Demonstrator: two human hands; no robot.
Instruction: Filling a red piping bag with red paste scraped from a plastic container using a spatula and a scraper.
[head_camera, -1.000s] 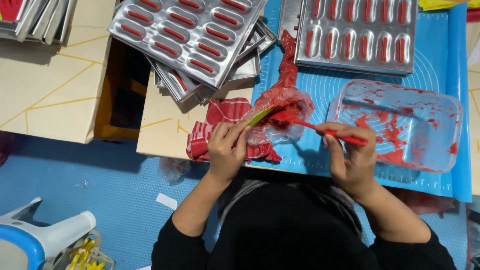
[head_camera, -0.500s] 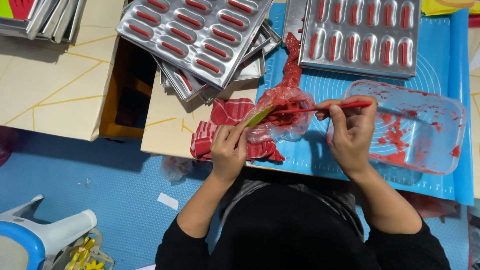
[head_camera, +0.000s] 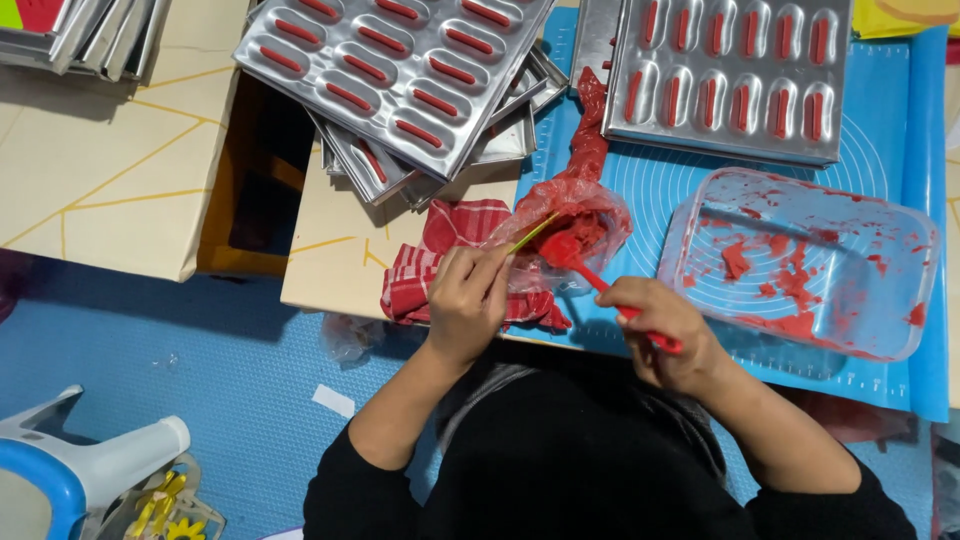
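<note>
our left hand (head_camera: 466, 305) pinches open the clear plastic piping bag (head_camera: 572, 225) of red paste on the blue silicone mat (head_camera: 880, 110); our right hand (head_camera: 660, 325) grips the red spatula (head_camera: 590, 272), tip inside the bag.

Two bare hands: left hand (head_camera: 468, 305), right hand (head_camera: 662, 332). One red silicone spatula (head_camera: 590, 275). One clear plastic piping bag of red paste (head_camera: 575, 215). One clear rectangular plastic tub smeared red (head_camera: 800, 262). One red-and-white striped cloth (head_camera: 440, 255). One blue silicone mat (head_camera: 880, 130). One flat metal mould tray with twelve oblong red-filled cavities (head_camera: 735, 75). One stack of similar metal trays (head_camera: 400, 85), count in stack unclear.
</note>
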